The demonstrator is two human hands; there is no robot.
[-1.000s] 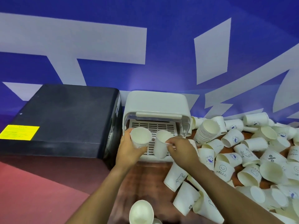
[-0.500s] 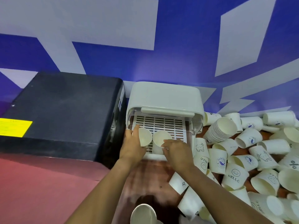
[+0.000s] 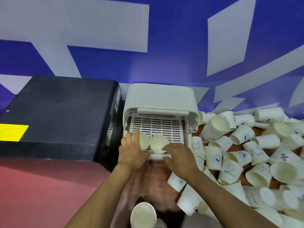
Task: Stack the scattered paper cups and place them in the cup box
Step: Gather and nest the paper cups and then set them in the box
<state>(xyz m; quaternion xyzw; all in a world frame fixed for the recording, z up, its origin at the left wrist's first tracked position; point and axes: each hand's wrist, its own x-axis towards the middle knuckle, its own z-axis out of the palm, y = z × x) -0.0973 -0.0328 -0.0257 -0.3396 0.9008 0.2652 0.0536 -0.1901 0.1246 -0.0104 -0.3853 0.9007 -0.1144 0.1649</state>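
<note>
From my head camera, my left hand (image 3: 131, 149) curls around the left paper cup (image 3: 143, 141) at the front of the slotted tray (image 3: 158, 127) inside the white cup box (image 3: 160, 100), while my right hand (image 3: 178, 154) pinches the rim of the second cup (image 3: 158, 143) just beside it. The box stands on the counter (image 3: 153, 176) between a black machine (image 3: 57, 111) and the scattered cups (image 3: 256, 153), with a nested stack (image 3: 215, 127) near its right side and another cup (image 3: 143, 215) at the bottom edge.
</note>
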